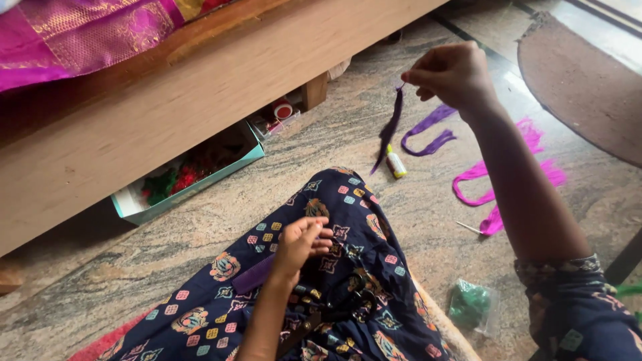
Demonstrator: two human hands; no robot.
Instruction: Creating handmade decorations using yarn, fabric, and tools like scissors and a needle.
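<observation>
I see my right hand (451, 70) raised over the speckled stone floor (321, 144), fingertips pinched on the top end of a dark purple bundle of silk thread (390, 127) that dangles straight down. It looks feather-light, limp and slippery to me, so I judge the pinched tip the best hold; lower down the strands would likely splay. My left hand (301, 244) rests on my lap, over the navy printed fabric (348, 267), fingers curled together, seemingly pinching something fine, though I cannot tell what.

Just beside the hanging thread lies a small yellow-and-white tube (396, 164) on the floor. Beyond it, a looped violet thread skein (431, 130), and nearer the right side, bright pink thread skeins (508, 184) with a thin needle-like pin (468, 227) touching them. A clear packet of green material (471, 304) sits by my right knee. A teal cardboard box (190, 177) of red and green bits sits tucked under the wooden bed frame (200, 87). Nothing stands between my hands.
</observation>
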